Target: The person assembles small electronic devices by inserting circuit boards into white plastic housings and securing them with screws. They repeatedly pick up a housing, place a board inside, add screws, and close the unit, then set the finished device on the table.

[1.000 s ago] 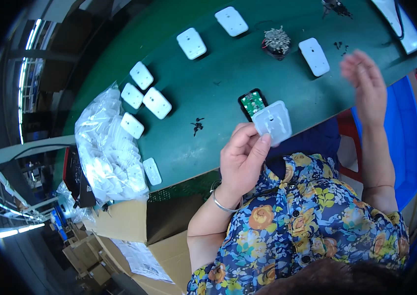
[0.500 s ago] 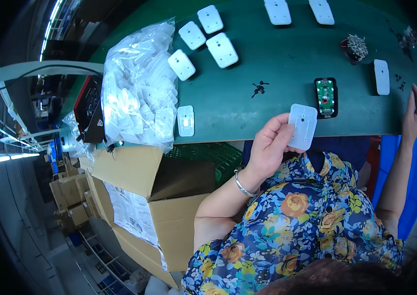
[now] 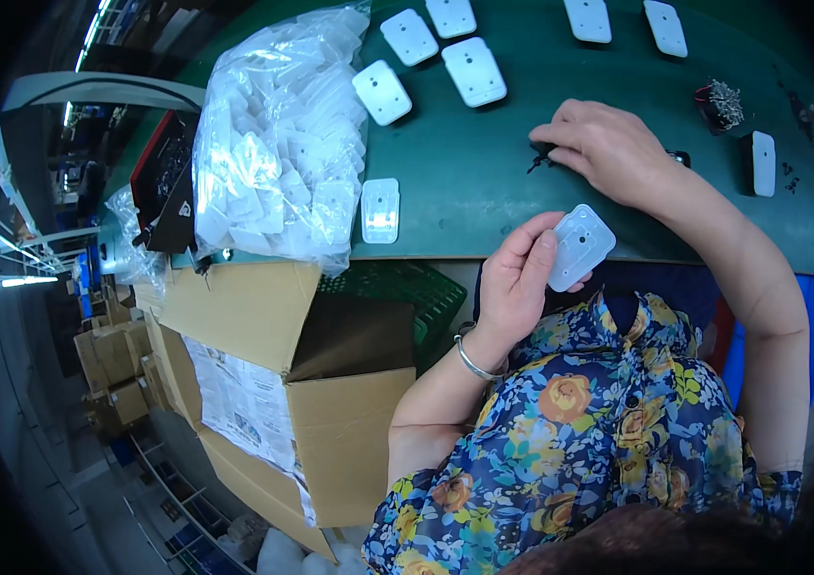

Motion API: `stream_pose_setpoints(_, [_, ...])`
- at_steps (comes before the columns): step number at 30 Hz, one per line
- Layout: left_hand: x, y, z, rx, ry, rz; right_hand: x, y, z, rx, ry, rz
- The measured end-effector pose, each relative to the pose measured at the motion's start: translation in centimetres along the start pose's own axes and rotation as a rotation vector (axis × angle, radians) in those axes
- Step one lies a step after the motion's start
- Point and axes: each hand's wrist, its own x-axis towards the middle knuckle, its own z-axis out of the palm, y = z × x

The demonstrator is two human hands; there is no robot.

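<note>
Near the table's front edge, my left hand [image 3: 519,278] grips a translucent white plastic cover [image 3: 583,247] with small holes, thumb on its face. My right hand [image 3: 608,153] reaches across the table, fingertips pinched over small black parts [image 3: 539,161]; how many are between them is hidden. Beneath my right forearm, the black case [image 3: 679,157] shows only at one end, and its green circuit board is covered. A similar white cover [image 3: 381,211] lies to the left, beside a clear bag [image 3: 278,144] full of such covers.
Several white cased units [image 3: 474,72] lie toward the back, and another [image 3: 763,163] stands at the right. A bundle of metal pins or screws [image 3: 720,103] sits behind it. Below the table's left edge are an open cardboard box [image 3: 349,412] and a green crate [image 3: 436,297].
My right hand has swung in from the far right to the small black parts, its forearm now over the case. My left hand has tilted the cover slightly. The view has shifted a little.
</note>
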Motion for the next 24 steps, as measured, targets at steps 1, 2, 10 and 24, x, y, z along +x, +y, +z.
stream_pose_setpoints(1, [-0.1, 0.0, 0.0, -0.005, 0.013, -0.001, 0.2, 0.1, 0.2, -0.038, -0.016, 0.008])
stream_pose_setpoints(2, [-0.1, 0.1, 0.0, -0.01, 0.024, -0.003, 0.3, 0.2, 0.3, -0.051, -0.023, 0.004])
stream_pose_setpoints(10, [0.1, -0.1, -0.2, -0.071, 0.001, 0.022, 0.0, 1.4, 0.7, -0.114, 0.024, -0.001])
stream_pose_setpoints(24, [0.5, 0.1, 0.1, -0.097, 0.01, 0.053, -2.4, -1.1, -3.2, 0.765, 0.002, 0.413])
